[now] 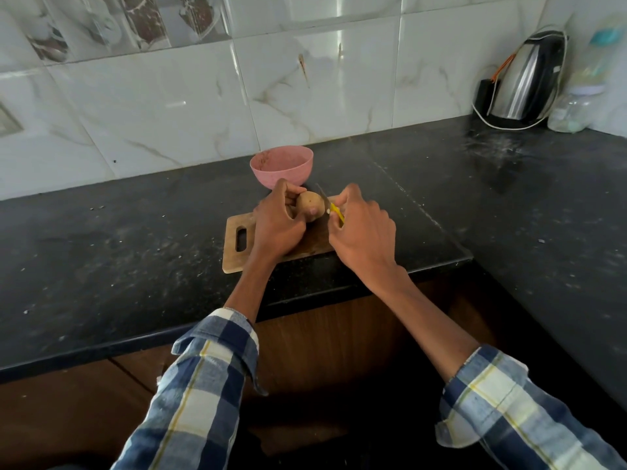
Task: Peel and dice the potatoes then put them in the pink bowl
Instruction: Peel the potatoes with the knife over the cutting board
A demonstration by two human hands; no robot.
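Our left hand (279, 218) grips the round brown unpeeled potato (309, 205) above the wooden chopping board (237, 257) near the desk's front edge. Our right hand (361, 228) grips the yellow-handled knife (330, 205), blade against the potato. It looks firm, dense and likely slippery once peeled, so we judge a hold around its ends safest. The round pink plastic bowl (281, 166), behind the board toward the desk's back edge, holds no potato.

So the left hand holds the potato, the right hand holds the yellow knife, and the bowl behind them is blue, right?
Not quite. The head view shows the bowl is pink, not blue. The rest is right: the left hand holds the potato and the right hand holds the yellow knife.
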